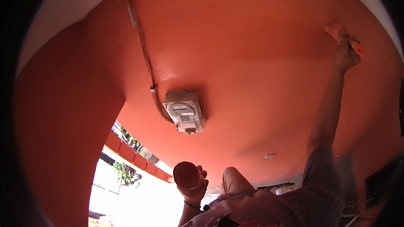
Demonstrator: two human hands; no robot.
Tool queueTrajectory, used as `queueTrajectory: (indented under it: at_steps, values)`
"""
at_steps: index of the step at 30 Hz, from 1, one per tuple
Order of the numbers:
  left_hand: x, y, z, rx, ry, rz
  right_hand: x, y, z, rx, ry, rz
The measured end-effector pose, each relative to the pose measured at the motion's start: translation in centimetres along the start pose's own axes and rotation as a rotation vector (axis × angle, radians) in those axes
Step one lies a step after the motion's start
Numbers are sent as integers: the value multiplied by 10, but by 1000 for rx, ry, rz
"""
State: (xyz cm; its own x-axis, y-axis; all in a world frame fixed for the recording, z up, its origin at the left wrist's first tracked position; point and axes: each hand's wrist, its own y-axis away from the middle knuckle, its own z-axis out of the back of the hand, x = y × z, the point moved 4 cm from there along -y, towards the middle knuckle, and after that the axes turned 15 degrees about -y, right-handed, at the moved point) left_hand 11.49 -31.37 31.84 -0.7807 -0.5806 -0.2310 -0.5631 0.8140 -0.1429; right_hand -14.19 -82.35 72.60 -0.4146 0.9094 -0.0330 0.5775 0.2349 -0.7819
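Observation:
High at the right, my right hand (347,56) is closed round the handle of a paintbrush (335,30). The brush's bristles lie against the orange-red wall (261,84), where a darker, wet-looking band of paint stretches to the left. Low in the middle, my left hand (197,193) grips a round paint container (186,175) from its side and below. Its dark reddish top faces me; how much paint is inside I cannot tell. The right arm is stretched far up, while the left is held near my body.
A grey electricity meter (184,111) with a keypad is fixed to the wall, fed by a conduit (145,59) from the pale ceiling (78,4). A small switch plate (269,156) sits lower right. Beyond the wall's left edge are a low red parapet (141,161) and plants (123,172).

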Motion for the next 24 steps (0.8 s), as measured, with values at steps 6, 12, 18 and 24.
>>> queueTrajectory:
  at_steps: [6, 12, 18, 24]
  values:
    - [-6, 7, -3, 18, 9, -59, 38, 107, -159, 465, 518, 422]
    - [-16, 23, -4, -22, -44, -173, 91, 212, -317, 479, 358, 552]
    - [-23, 30, 3, -26, -98, -250, 125, 288, -404, 600, 134, 469]
    - [-24, 38, 5, -25, -75, -245, 133, 283, -382, 592, -270, 140]
